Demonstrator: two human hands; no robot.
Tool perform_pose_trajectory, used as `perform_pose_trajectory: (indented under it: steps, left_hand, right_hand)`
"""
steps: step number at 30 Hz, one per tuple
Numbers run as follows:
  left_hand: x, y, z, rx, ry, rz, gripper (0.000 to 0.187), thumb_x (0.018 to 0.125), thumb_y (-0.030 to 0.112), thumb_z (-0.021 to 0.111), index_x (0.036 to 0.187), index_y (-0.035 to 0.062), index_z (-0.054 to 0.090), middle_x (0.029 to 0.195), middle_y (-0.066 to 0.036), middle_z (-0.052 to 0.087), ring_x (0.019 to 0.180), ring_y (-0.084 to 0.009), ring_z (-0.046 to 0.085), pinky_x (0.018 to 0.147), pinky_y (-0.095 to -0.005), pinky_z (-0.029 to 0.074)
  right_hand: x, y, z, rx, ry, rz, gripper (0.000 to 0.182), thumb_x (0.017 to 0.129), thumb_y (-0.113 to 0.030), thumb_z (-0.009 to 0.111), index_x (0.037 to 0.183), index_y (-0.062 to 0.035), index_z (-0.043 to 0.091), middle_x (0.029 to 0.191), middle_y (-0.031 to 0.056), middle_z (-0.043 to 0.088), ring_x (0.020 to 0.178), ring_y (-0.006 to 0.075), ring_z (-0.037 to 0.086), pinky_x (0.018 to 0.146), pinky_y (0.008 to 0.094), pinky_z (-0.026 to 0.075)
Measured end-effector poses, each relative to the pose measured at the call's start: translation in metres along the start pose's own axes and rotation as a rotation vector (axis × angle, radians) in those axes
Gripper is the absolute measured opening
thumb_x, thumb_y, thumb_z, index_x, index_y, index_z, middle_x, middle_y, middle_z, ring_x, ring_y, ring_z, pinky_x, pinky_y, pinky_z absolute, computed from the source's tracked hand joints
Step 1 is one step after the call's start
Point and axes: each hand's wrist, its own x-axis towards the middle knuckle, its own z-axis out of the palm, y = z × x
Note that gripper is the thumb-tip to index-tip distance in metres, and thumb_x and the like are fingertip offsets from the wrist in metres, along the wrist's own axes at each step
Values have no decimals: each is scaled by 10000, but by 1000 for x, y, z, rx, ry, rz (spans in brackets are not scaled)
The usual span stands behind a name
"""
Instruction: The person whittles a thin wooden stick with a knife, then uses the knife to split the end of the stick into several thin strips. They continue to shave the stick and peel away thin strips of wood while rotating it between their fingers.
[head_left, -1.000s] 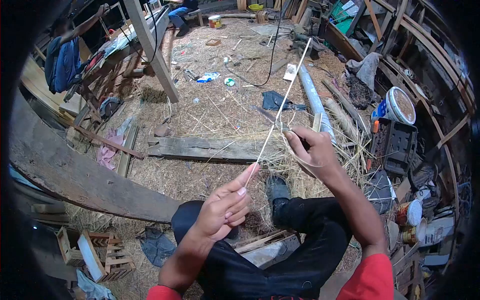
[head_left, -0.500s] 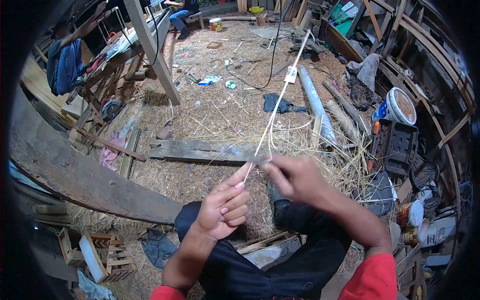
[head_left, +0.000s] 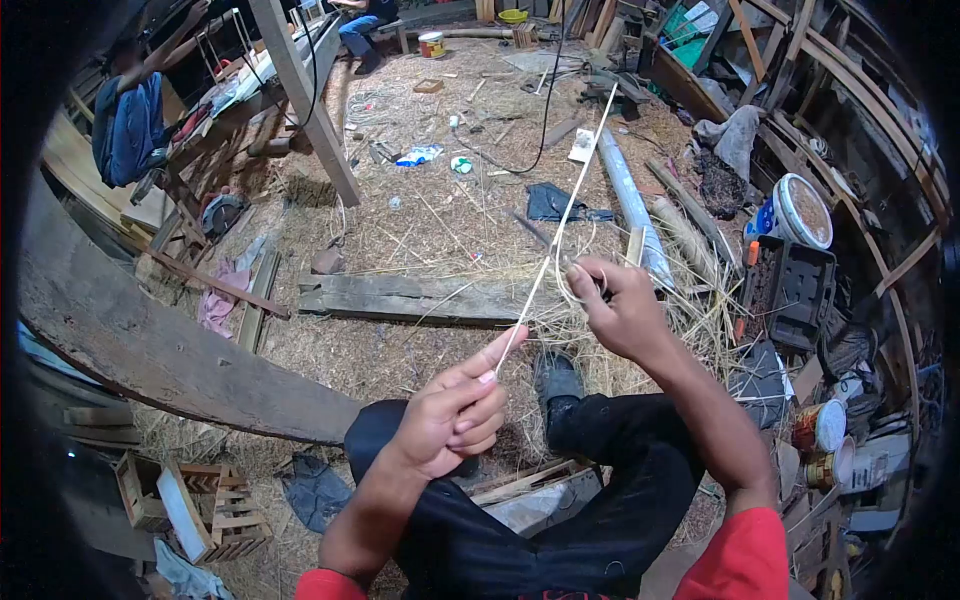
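Left hand at lower middle, pinching the near end of a thin pale strip. Right hand at middle right, fingers closed around it. Straw floor below.

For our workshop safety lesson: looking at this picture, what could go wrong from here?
1. The thin pale strip is pinched at its near end by the left hand while the right hand works it; it might snap or cut bare fingers.
2. Loose straw and a black cable on the floor could trip someone.

Even cool light, sharp centre, fisheye bend, dark corners
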Motion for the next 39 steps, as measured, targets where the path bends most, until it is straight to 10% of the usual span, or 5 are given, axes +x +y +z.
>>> perform_pose_trajectory:
  steps: [19,39]
  left_hand:
    - [8,-1,-4,-550,-97,14,514,1031,83,272,1532,175,207,534,32,321,378,-52,256,340,-199,222]
    - [4,-1,-6,-354,-66,44,578,1005,50,258,1551,171,113,537,29,322,393,-58,263,377,-200,241]
  right_hand:
    - [-44,-36,28,-17,-252,-316,188,914,-154,593,1048,-43,663,664,172,627,533,303,640,483,373,485]
    - [-6,-9,4,-68,2,-74,232,933,-245,596,989,-39,687,659,206,623,570,361,632,516,432,465]
